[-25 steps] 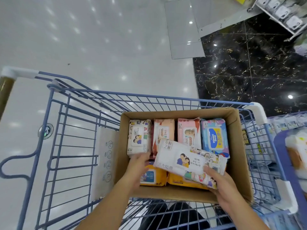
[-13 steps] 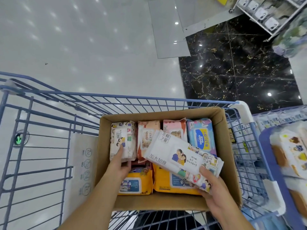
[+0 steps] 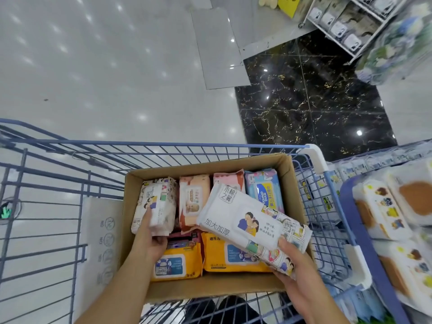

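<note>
Your right hand (image 3: pixel 295 265) holds the big pack (image 3: pixel 243 220) over the box (image 3: pixel 210 287). Your left hand (image 3: pixel 149 239) grips a small pack (image 3: pixel 155 202) inside. Tip that one aside, then slide yours in.

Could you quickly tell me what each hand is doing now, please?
Left hand: grips the upright pack in the box.
Right hand: holds the large white pack.

Bright overhead light is mirrored as white glare spots on the glossy floor (image 3: pixel 117 78) beyond the cardboard box (image 3: pixel 210 287), which is rendered sharply, while the packs (image 3: pixel 383 213) right of the box are blurred and bent by wide-angle distortion.
</note>
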`<state>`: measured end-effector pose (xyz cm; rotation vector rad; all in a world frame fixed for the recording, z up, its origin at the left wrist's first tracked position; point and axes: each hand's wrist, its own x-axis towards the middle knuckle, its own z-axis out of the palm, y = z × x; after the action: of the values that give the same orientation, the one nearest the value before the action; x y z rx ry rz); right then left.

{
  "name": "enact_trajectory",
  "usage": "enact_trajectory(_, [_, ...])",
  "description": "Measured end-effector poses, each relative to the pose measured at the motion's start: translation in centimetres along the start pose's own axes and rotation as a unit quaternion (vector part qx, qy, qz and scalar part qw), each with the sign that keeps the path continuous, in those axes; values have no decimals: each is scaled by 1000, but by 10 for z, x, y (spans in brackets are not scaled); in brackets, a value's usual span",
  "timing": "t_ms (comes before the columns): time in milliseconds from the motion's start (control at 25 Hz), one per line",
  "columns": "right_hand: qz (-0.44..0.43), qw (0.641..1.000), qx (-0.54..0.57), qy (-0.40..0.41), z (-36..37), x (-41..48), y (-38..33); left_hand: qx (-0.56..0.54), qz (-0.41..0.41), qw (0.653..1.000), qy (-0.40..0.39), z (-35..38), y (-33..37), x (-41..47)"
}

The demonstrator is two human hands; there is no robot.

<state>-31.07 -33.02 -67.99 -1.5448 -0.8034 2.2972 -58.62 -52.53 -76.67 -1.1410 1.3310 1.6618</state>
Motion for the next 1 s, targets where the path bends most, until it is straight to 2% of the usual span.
enact_trajectory(120, [-4, 1000, -1, -3, 6, -20, -6, 42, 27, 998, -33, -5, 4, -33])
enact_trajectory(320, [-42, 999, -26, 2, 10, -70, -30, 132, 114, 984, -38, -33, 6, -97])
enact_trajectory(480, [-68, 997, 15, 12, 11, -119, -47, 197, 170, 960, -107, -69, 33, -151])
enact_trajectory(680, [-111, 990, 56, 73, 14, -190, -58, 228, 144, 934, -234, -48, 54, -207])
enact_trajectory(800, [-155, 974, 105, 125, 7, -239, -63, 271, 179, 900, -292, -11, 61, -236])
enact_trajectory(1000, [-223, 938, 173, 201, -28, -302, -60, 330, 126, 839, -413, 48, 40, -291])
